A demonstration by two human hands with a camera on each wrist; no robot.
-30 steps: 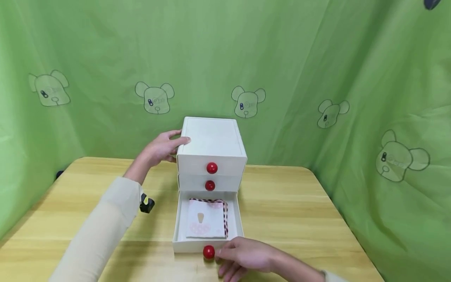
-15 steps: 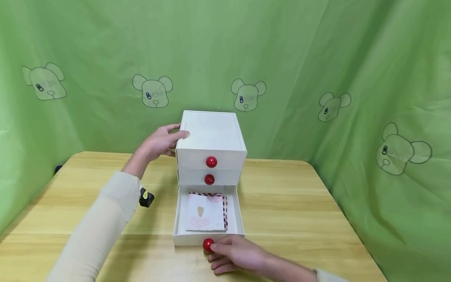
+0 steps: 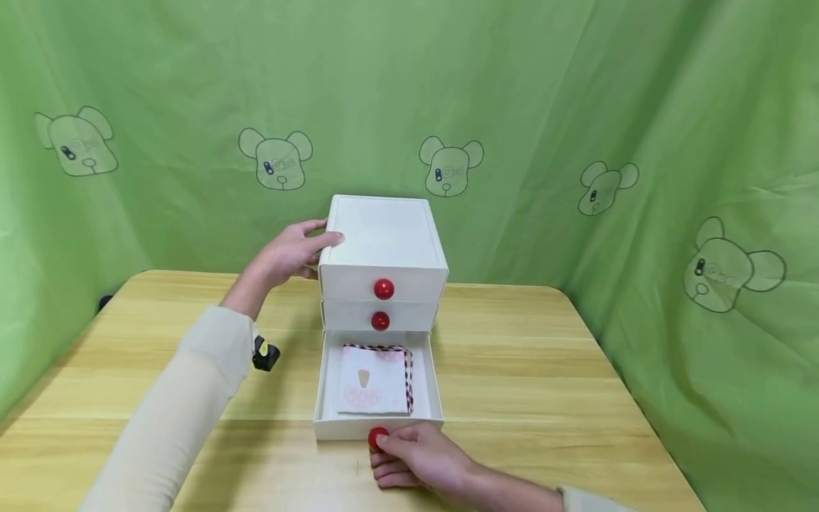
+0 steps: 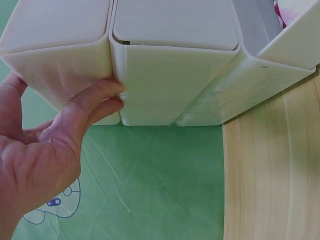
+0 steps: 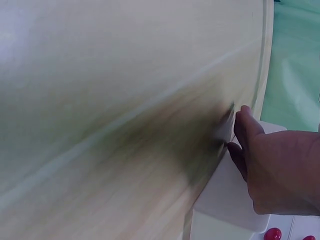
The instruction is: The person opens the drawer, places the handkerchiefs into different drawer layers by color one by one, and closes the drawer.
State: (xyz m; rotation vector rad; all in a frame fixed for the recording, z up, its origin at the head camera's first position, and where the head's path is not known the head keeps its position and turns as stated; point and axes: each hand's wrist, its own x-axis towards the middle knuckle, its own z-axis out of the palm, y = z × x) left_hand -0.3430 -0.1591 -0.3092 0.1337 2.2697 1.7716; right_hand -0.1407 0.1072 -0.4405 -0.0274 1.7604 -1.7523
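Pinching the round red knob (image 3: 377, 438) of the pulled-out bottom white plastic drawer (image 3: 377, 427), the right hand (image 3: 419, 462) has its fingers curled around it. Left hand (image 3: 288, 252) is pretty flat, fingers straight against the white three-drawer plastic cabinet (image 3: 384, 245) on the wooden table (image 3: 544, 384). Folded patterned cloth (image 3: 373, 380) sits inside the drawer.

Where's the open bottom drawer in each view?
Head: bottom drawer centre, pulled toward the camera, right hand on its knob.
Left wrist: top right corner, one wall and the interior.
Right wrist: white front panel at lower right.
Shared landmark: the wooden table.
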